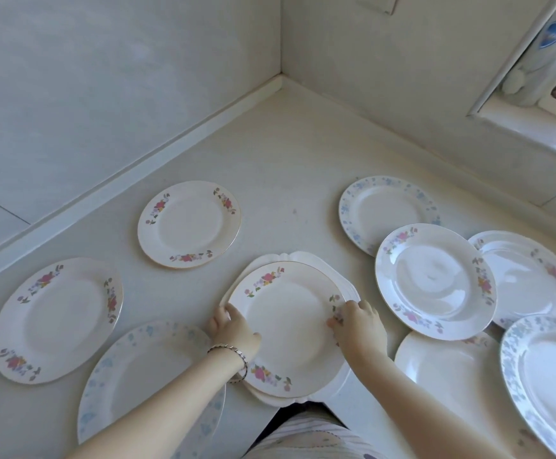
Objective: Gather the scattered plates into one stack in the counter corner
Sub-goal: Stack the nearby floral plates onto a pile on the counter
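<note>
Starting at the left, we saw a white china plate with pink flower sprays on its rim (pixel 56 319) lying flat on the pale counter (pixel 270 180), and just right of it, nearer the person, a white plate with a faint blue floral rim (pixel 144 369) partly under the left forearm. Farther back sat a smaller pink-flowered plate with a thin gold edge (pixel 189 223), alone and closest to the bare counter corner (pixel 281 86), where no plate lay. In the middle, at the counter's front edge, a gold-edged pink-flowered plate (pixel 286 326) rested on top of a plain white scalloped plate (pixel 306 260), a two-high pile. The left hand (pixel 233 326), a beaded bracelet (pixel 233 354) on its wrist, curled around that top plate's left rim, and the right hand (pixel 357 323) pinched its right rim with the fingertips; whether the plate was lifted or merely touched we could not quite tell. To the right, a glossy pink-flowered plate (pixel 435 281) overlapped a blue-rimmed plate behind it (pixel 382 207), a pink-flowered plate to its right (pixel 531 276) and a plain-looking white plate in front of it (pixel 452 369). At the far right a large blue-rimmed plate (pixel 548 376) ran out of view.
</note>
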### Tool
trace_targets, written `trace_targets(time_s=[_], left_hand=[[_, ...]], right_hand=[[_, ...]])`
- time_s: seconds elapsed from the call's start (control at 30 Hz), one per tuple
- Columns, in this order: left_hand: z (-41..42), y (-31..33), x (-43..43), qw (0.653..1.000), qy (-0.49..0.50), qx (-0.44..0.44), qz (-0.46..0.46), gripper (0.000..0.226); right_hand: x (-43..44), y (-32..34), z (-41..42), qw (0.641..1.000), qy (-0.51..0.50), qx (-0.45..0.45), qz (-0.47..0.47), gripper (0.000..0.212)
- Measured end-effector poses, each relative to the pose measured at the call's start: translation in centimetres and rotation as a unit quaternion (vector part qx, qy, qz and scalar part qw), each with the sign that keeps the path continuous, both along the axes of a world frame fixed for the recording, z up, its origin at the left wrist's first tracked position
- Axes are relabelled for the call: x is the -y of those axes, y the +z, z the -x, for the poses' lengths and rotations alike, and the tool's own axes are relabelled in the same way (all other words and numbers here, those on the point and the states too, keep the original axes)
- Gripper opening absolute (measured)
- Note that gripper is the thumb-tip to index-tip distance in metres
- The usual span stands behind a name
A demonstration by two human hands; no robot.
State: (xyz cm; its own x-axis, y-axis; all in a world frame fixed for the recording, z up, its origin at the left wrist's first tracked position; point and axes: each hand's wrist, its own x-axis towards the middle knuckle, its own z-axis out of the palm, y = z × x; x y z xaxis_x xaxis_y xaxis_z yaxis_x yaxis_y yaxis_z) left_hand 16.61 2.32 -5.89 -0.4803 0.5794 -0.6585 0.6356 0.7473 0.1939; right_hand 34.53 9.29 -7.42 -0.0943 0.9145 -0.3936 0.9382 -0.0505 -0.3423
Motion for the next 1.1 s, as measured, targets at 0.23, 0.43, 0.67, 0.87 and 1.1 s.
trace_targets(time_s=[0.23,0.43,0.67,0.87,1.1], left_hand=[[1.0,-0.6,0.4,0.996,-0.049,-0.066,-0.025,0.072],[1.3,-0.8,0.0,0.991,-0.097,-0.089,-0.035,0.059],[0.9,-0.8,0.3,0.99,-0.096,-0.098,-0.045,0.062],[1.7,-0.2,1.0,0.987,-0.093,-0.099,-0.089,0.064],[1.6,5.5,-1.9,0.877,0.191,0.322,-0.302,0.041]], right_hand=[[-0.9,1.1,-2.6,0.861,-0.394,-0.314,0.068,0.021],[-2.0,1.8,-6.0,0.495,-0.651,-0.542,0.193,0.05],[-3.3,0.0,-6.6,0.298,-0.654,-0.684,0.127,0.02],[-1.2,1.7,-8.2,0.499,-0.575,-0.642,0.09,0.031],[1.7,3.9,-9.6,0.699,-0.349,-0.589,0.206,0.041]])
